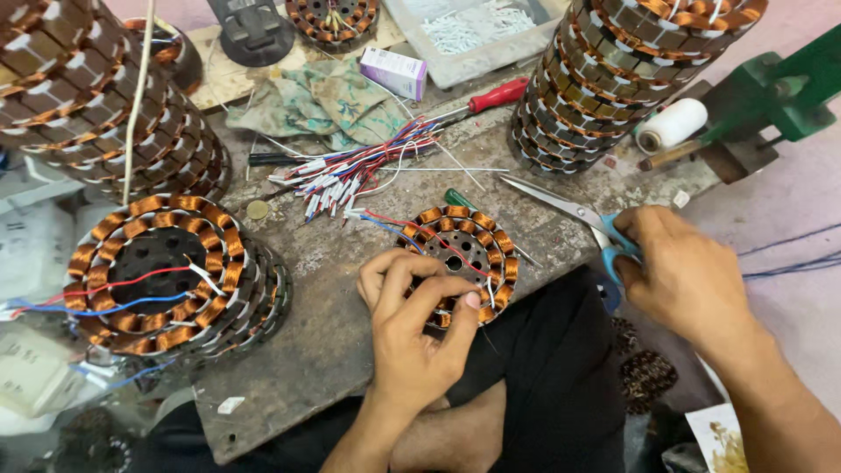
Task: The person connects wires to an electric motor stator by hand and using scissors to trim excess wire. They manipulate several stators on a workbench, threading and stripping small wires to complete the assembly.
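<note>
Left hand point(420, 328) pinches stator point(460, 258) wires; right hand point(679, 271) grips scissors point(578, 213).

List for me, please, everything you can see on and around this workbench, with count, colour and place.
wound stator: one, copper coils, front edge of the bench, red, blue and white leads attached
scissors: one, steel blades, blue handles, right of that stator
stator stacks: two tall, copper and grey, far right and far left
stator with leads: one, copper, atop a low stack at left
wire bundle: one, red, blue, white, bench centre
screwdriver: one, red handle, behind the wires
small box: one, purple and white, rear
cloth: one, green, rear
thread spool: one, white, right
coin: one, left of the wires
left hand: pinching leads on the wound stator
right hand: gripping the scissors' handles
</note>
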